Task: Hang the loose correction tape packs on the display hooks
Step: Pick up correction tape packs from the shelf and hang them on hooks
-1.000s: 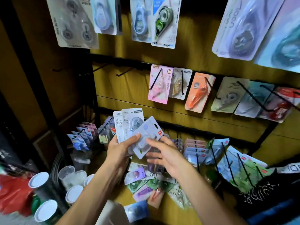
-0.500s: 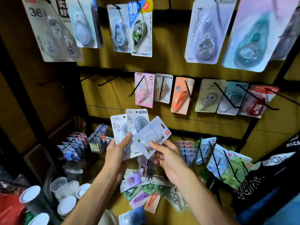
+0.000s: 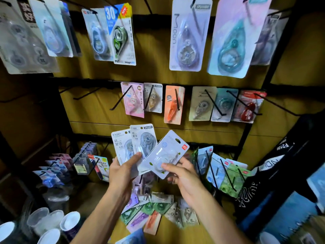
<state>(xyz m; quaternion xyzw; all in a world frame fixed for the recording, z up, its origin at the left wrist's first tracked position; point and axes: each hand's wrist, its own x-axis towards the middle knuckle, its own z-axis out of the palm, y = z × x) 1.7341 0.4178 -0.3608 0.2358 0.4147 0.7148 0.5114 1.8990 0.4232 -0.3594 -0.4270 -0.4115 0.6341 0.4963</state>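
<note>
My left hand [image 3: 123,170] grips two white correction tape packs [image 3: 135,143], fanned upright, with its thumb across their fronts. My right hand [image 3: 182,176] pinches a grey-blue pack [image 3: 167,153] by its lower edge; it tilts right and overlaps the left-hand packs. Its hang hole faces up and right. Below the hands, a loose pile of packs [image 3: 154,212] lies on the wooden shelf. Two bare black hooks [image 3: 88,94] stick out at the left of the middle rail. A pink pack [image 3: 134,100] hangs to their right.
Hanging packs fill the top row [image 3: 190,36] and the middle row [image 3: 223,104]. Lower hooks at right carry green and blue packs [image 3: 226,175]. Small packs [image 3: 52,171] crowd the lower left. White paper cups [image 3: 52,224] stand at bottom left. A dark bag [image 3: 274,173] hangs at right.
The view has tilted upward, showing more of the top row. Both hands have risen slightly with their packs; the grips are unchanged.
</note>
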